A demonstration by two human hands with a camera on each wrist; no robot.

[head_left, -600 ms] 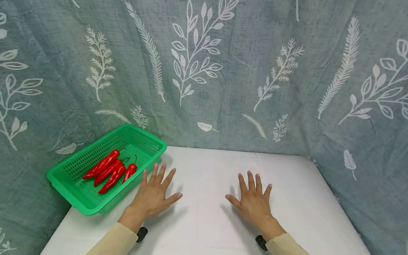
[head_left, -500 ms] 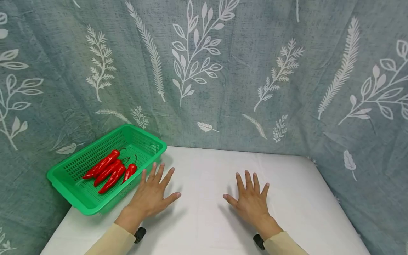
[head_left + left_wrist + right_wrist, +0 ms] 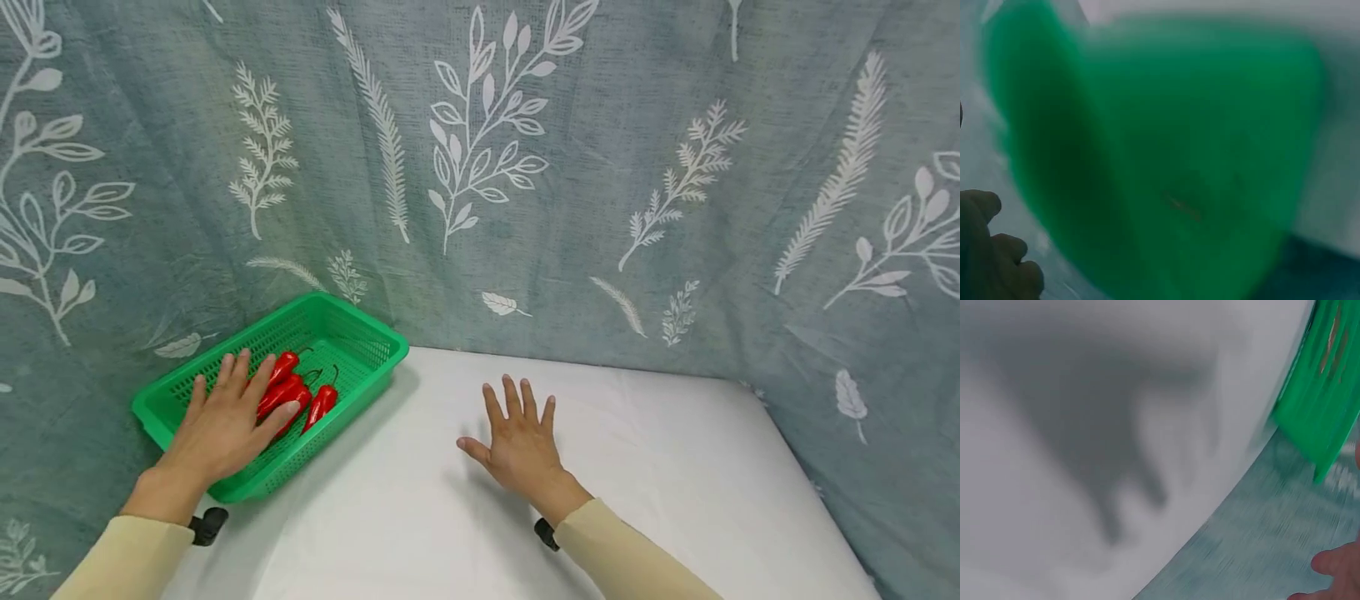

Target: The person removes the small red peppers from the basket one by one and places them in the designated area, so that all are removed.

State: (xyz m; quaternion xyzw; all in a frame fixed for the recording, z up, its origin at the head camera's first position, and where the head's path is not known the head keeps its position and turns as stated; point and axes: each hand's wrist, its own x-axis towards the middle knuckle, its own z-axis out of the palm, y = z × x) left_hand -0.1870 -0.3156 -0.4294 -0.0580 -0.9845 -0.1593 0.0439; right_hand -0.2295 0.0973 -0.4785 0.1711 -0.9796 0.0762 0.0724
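Over the left part of the green plastic basket (image 3: 341, 427) is my left hand (image 3: 217, 429), fingers spread, holding nothing. It overlaps the red chili peppers (image 3: 321, 407) in the head view and hides part of them. Several peppers lie inside, with thin dark stems toward the far end. In the left wrist view the basket (image 3: 1210, 112) is a large green blur, and fingertips (image 3: 1007, 250) show at the lower left. My right hand (image 3: 523, 448), fingers also spread, is above the white table to the basket's right. Its shadow shows in the right wrist view.
The white tabletop (image 3: 660, 483) stretches right of the basket. A grey-green cloth (image 3: 570, 217) printed with white leaves hangs behind the table and along both sides. Each wrist wears a black strap, such as the left one (image 3: 208, 527).
My left hand has moved left, from beside the basket to over the peppers. The right hand has shifted left too. The head view has turned slightly left; the peppers visible now look unmoved.
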